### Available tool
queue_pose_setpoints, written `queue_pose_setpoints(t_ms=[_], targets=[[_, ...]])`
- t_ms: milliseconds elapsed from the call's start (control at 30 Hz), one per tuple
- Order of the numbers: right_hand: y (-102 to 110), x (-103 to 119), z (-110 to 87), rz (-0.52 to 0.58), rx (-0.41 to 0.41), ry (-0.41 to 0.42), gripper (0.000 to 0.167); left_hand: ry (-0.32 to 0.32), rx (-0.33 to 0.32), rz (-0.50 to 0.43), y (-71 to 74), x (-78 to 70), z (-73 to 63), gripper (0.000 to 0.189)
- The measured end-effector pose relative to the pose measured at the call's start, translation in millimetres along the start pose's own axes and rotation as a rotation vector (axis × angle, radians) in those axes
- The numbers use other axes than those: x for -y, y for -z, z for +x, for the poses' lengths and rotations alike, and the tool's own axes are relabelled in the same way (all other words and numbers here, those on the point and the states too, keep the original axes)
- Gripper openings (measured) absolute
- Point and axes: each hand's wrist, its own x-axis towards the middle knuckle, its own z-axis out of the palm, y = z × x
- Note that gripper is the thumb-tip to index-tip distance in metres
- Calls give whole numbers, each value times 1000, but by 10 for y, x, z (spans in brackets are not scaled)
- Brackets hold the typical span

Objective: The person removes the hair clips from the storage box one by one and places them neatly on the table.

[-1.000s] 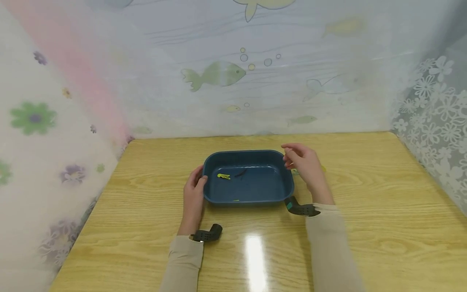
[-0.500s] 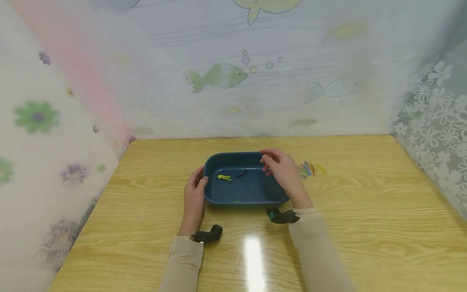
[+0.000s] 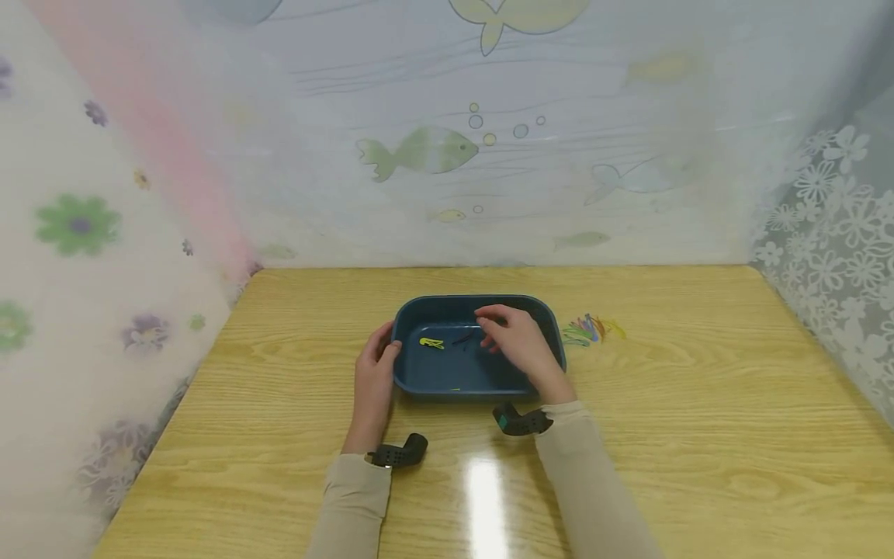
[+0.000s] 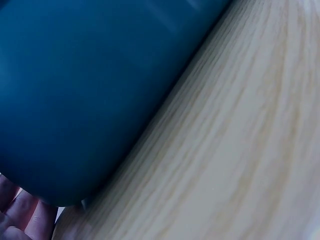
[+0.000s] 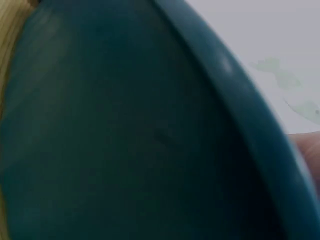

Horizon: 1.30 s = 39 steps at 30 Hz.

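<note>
A dark blue plastic basin (image 3: pixel 461 397) stands on the table. My left hand (image 3: pixel 373 376) grips its left end, thumb at the rim and fingers on the outer wall. In the left wrist view, fingers (image 4: pixel 30 215) show at the basin's lower corner. My right hand (image 3: pixel 517 341) is over the basin's right half, its thumb and index fingertips close together; I cannot tell whether something thin is between them. On the basin floor lie a small yellow looped piece (image 3: pixel 431 343) and a thin dark piece (image 3: pixel 462 340). The basin's wall hides most of the right hand in its wrist view.
A loose pile of thin coloured pieces (image 3: pixel 592 329), green, blue, orange and yellow, lies right of the basin. A fish-print curtain (image 3: pixel 433 210) hangs behind the wooden table (image 3: pixel 698 404), with patterned sheets at both sides.
My right hand has moved left and down from the basin's right rim into the basin, uncovering the coloured pile. My left hand keeps its grip on the basin.
</note>
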Motion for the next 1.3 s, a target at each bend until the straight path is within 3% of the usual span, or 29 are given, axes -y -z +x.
queue_pose_setpoints(t_ms=[300, 567, 767, 1100, 1300], targets=[[-112, 44, 29, -173, 131, -25, 34, 30, 24, -25, 15, -177, -65, 35], [-144, 31, 52, -380, 183, 3, 39, 20, 23, -6, 2, -269, -107, 35], [-162, 4, 50, -445, 197, 50, 40, 39, 18, -4, 3, -267, -113, 35], [-154, 24, 20, -465, 175, 24, 38, 36, 23, 7, -3, -275, -96, 35], [-170, 20, 21, -518, 147, 27, 36, 39, 11, -4, 13, -101, -21, 33]])
